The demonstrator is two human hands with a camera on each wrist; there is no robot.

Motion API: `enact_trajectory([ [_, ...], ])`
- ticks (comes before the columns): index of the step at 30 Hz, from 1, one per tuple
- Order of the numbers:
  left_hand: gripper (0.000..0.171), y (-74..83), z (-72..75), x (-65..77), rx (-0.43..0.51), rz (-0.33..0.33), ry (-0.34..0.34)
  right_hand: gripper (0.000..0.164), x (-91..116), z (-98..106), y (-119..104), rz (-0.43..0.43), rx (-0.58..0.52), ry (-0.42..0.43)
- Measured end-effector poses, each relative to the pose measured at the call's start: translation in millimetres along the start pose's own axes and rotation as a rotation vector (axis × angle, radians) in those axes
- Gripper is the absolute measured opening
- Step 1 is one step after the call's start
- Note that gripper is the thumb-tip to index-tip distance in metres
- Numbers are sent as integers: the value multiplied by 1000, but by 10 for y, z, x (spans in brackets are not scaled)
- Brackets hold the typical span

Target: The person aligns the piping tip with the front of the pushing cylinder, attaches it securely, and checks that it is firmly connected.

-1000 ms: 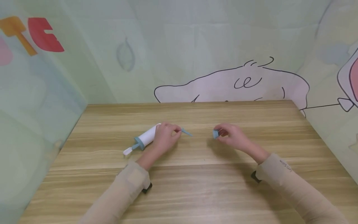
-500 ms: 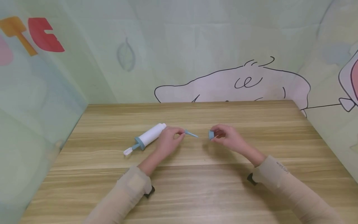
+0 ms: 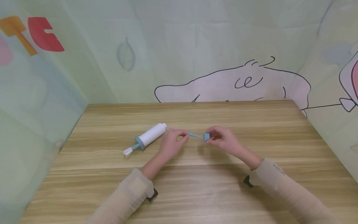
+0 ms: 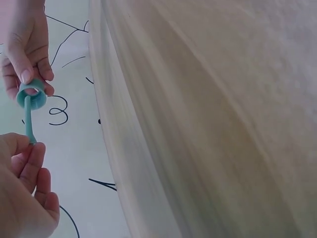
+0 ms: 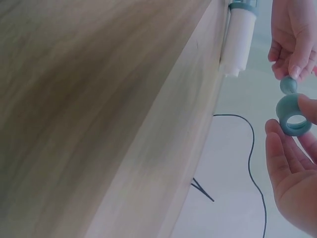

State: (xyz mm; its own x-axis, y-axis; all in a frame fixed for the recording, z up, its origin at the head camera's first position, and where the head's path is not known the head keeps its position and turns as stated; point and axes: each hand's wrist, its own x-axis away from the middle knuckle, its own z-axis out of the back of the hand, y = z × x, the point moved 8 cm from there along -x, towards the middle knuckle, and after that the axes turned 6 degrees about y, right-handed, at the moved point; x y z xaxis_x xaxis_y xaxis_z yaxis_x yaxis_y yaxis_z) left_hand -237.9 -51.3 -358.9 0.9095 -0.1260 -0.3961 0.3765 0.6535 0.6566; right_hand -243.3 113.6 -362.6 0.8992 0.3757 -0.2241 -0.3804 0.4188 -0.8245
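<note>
My left hand (image 3: 172, 143) pinches the wide end of a thin, tapered blue nozzle (image 3: 196, 135) between thumb and fingertips. The narrow tip points right, toward a blue ring-shaped cap (image 3: 206, 137). My right hand (image 3: 226, 143) holds that ring cap by its sides with thumb and fingers. Seen in the left wrist view, the nozzle's tip (image 4: 27, 111) overlaps the opening of the ring cap (image 4: 39, 101). In the right wrist view, the ring cap (image 5: 286, 110) shows its round hole, and the nozzle's rounded end (image 5: 288, 85) sits at the left fingertips.
A white-barrelled syringe (image 3: 152, 136) with a blue collar lies on the wooden table (image 3: 179, 193) left of my left hand. Its plunger ends in a white loop handle (image 3: 128, 151). A printed cloth backdrop (image 3: 179, 56) stands behind the table's far edge.
My left hand has moved right with the nozzle and my right hand left with the ring cap, bringing the two pieces together. The syringe's front end has come into view.
</note>
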Motion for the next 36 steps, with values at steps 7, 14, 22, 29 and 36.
enact_trajectory([
  [7, 12, 65, -2, 36, 47, 47, -5, 27, 11, -29, -47, -1, 1, 3],
  [14, 12, 102, -37, 74, 89, 58, -14, 28, 14, -64, -75, 6, 3, 15],
  [22, 13, 109, -92, 106, 113, 77, -36, 26, 11, -116, -118, 70, -24, 22],
  [29, 15, 103, -146, 125, 124, 91, -59, 26, 25, -154, -138, 62, -30, 10],
  [36, 12, 154, -154, 143, 147, 55, -57, 26, 40, -194, -132, 20, -76, -15],
])
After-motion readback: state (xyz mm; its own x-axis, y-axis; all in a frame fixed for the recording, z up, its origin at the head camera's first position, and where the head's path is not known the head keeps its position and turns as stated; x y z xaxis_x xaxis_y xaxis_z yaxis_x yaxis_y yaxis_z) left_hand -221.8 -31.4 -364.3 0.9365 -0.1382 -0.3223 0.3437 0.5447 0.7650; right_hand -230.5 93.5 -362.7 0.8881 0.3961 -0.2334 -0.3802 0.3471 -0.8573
